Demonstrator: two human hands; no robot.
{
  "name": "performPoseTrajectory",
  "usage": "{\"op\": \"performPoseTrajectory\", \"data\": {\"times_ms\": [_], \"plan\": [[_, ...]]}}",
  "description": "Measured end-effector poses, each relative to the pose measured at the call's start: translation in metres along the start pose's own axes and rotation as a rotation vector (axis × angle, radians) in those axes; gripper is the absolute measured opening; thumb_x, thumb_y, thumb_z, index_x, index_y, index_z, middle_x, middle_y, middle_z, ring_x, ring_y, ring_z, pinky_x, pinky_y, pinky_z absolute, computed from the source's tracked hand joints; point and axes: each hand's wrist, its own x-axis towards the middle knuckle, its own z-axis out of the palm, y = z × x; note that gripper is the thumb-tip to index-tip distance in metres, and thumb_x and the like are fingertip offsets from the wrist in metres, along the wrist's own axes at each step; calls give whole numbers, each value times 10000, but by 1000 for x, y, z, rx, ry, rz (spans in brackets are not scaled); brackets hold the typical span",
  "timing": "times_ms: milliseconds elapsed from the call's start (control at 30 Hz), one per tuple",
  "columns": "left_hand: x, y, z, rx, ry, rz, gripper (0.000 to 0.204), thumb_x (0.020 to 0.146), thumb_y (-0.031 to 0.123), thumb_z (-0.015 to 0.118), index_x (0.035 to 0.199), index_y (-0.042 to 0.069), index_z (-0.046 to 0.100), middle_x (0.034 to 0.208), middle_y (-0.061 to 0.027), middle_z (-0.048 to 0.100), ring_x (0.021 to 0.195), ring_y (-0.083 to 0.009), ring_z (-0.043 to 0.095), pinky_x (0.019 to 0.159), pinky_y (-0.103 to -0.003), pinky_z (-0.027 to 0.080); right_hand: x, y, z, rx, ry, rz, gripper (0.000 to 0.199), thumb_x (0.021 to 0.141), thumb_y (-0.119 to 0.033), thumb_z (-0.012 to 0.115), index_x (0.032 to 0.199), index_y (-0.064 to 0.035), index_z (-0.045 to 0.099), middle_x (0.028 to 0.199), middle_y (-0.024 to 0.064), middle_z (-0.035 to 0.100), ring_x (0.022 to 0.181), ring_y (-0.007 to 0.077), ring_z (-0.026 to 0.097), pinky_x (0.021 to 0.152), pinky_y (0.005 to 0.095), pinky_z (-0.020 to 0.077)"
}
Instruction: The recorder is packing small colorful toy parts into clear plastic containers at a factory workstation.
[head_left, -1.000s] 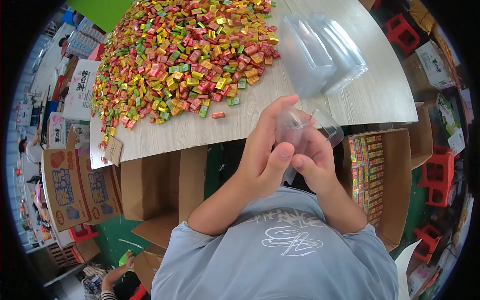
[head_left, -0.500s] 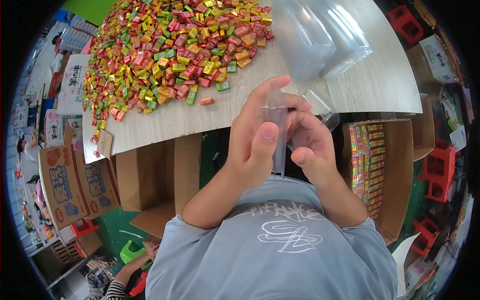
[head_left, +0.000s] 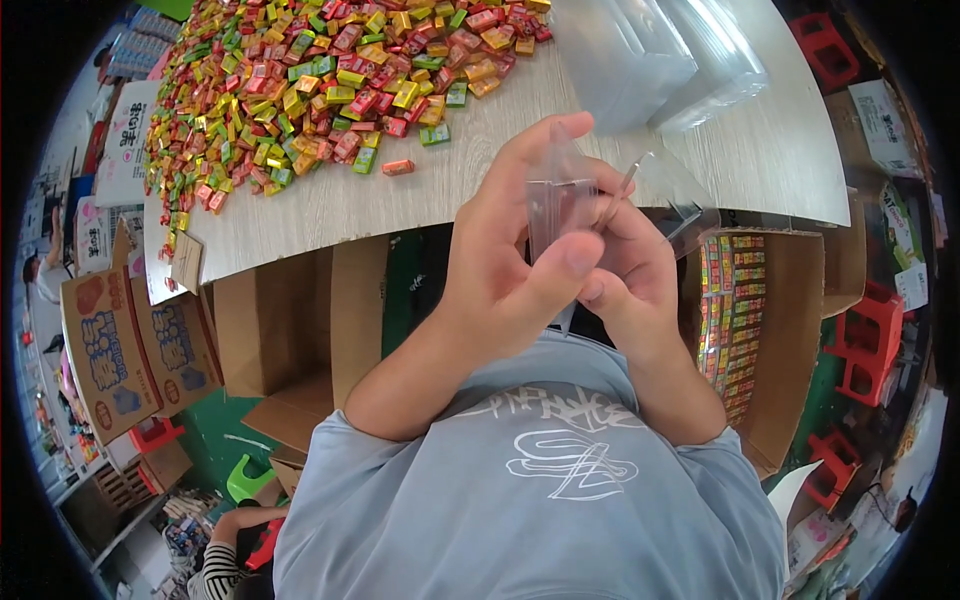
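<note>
Just past the table's near edge, my two hands meet around a clear plastic box [head_left: 545, 215]. My left hand [head_left: 485, 250] grips one side, with its index finger stretched up along the box and its thumb folded across. The curled fingers of my right hand [head_left: 645, 265] hold the other side, its thumb close to the left thumb. Thin transparent flaps [head_left: 685, 190] stick out beyond the right fingers; whether they belong to the same box I cannot tell. A single orange wrapped candy [head_left: 398, 167] lies on the table nearby.
A big pile of small wrapped candies [head_left: 330, 90] covers the table's [head_left: 460, 170] left and middle. Stacked clear plastic boxes [head_left: 640, 75] stand beyond my hands. Below are an open carton [head_left: 265, 320] at left and one [head_left: 790, 340] with filled packs at right. Another person's arm [head_left: 235, 520] shows lower left.
My hands have turned the clear plastic box, and the left thumb has swung in across it toward the right thumb. The view has shifted slightly, so the table sits higher.
</note>
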Motion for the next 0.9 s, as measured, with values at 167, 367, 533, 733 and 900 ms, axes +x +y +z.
{"op": "performPoseTrajectory", "data": {"times_ms": [167,367,533,733,900], "plan": [[-1,-3,0,-75,22,-38,646,1004,275,636,1502,-37,368,1166,-159,671,1035,-178,664,914,-327,528,-1,3,5,107,47,26,362,894,-194,809,1132,-3,614,1284,71,577,952,106,522,827,272,432],[1,-5,-1,-97,-5,-56,625,1008,272,621,1495,-37,380,1147,-161,678,1019,-174,669,904,-318,530,0,0,3,30,50,47,338,897,-190,802,1121,-1,632,1094,17,602,934,101,516,822,259,414],[2,-8,1,-88,3,-74,617,1025,304,585,1494,-39,378,1157,-172,672,1034,-189,668,911,-322,526,-2,4,-5,-45,41,77,614,905,-410,789,1243,47,557,1160,70,645,1069,141,620,949,292,486],[2,-10,0,-73,-7,-49,603,1039,307,549,1491,-51,373,1163,-180,664,1088,-207,650,958,-340,505,0,6,-1,5,57,52,456,897,-301,799,1164,11,602,1103,30,620,972,112,568,878,264,447],[2,-10,1,-84,2,-64,606,1040,319,533,1487,-58,372,1159,-177,663,1091,-216,645,972,-351,497,0,8,-2,51,53,53,325,892,-198,807,1101,-18,636,1093,-1,588,920,91,519,828,252,417]]}}
